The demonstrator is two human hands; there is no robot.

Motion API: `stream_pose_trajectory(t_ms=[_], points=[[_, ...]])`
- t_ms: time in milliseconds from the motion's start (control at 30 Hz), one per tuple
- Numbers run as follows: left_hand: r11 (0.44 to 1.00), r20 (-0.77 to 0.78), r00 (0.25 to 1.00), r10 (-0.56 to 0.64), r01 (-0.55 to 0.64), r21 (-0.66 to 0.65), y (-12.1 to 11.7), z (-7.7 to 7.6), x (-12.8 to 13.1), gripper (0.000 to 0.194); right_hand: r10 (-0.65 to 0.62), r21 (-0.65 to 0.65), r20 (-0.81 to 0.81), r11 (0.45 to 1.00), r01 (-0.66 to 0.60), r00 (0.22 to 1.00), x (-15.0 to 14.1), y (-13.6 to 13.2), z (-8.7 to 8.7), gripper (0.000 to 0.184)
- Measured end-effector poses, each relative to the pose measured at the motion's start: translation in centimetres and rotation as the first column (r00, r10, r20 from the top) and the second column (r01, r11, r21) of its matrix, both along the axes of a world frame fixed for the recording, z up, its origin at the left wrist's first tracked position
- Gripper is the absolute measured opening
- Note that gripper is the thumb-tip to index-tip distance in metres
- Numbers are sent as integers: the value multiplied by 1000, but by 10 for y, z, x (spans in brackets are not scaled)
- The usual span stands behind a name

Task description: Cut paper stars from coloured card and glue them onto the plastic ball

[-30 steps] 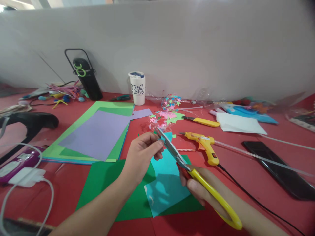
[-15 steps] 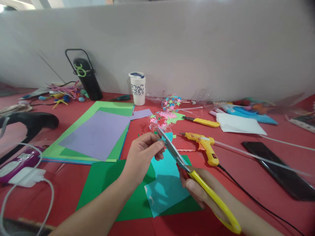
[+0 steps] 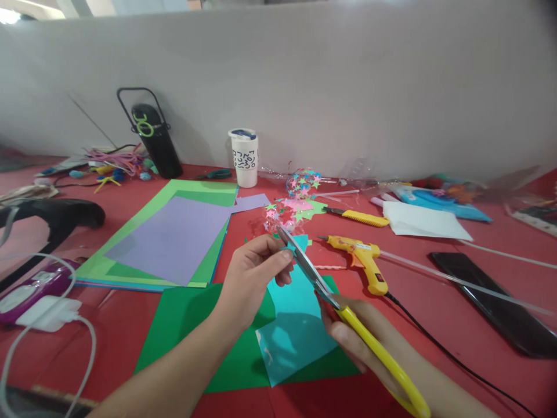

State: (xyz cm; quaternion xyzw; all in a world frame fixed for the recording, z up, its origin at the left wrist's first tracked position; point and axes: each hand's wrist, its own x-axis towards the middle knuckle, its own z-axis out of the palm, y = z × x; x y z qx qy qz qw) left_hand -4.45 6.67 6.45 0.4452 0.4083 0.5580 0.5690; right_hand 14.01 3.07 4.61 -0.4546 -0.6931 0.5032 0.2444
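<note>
the pale grey wall [image 3: 278, 87] is the reference surface. the red bench [image 3: 117, 331] extends to the foot of the wall. a bright light [image 3: 9, 15] shows above the wall's top edge, toward its left end.

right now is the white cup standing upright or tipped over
Upright: the white cup stands on the red table, its lid at the top and its sides near vertical.

bare left hand [image 3: 250, 273] and bare right hand [image 3: 354, 346], uncovered up the arms
the left forearm [image 3: 183, 360] is slender and smooth, narrowing toward the wrist; the right forearm [image 3: 435, 374] is bare too, and both leave view at the lower edge. the left thumb [image 3: 275, 264] has a rounded tip.
</note>
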Motion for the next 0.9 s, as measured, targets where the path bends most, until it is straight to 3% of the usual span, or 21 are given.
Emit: stream_pose_trajectory(t_ms=[300,533,700,900], points=[[999,57,998,-18,16,34,-4,1,-1,14,-20,-22,-41,1000,19,999,1,-2,3,52],[989,-41,990,-138,136,-51,-6,-5,6,14,-229,-52,-202,973,223,952,-3,7,-7,43],[943,-87,944,-318,305,-135,-9,-14,19,17,-235,-39,-271,972,233,934,-2,15,-12,28],[865,60,893,-446,447,-228,-10,-20,22,19,-201,-147,-442,978,150,874,-1,16,-11,18]])
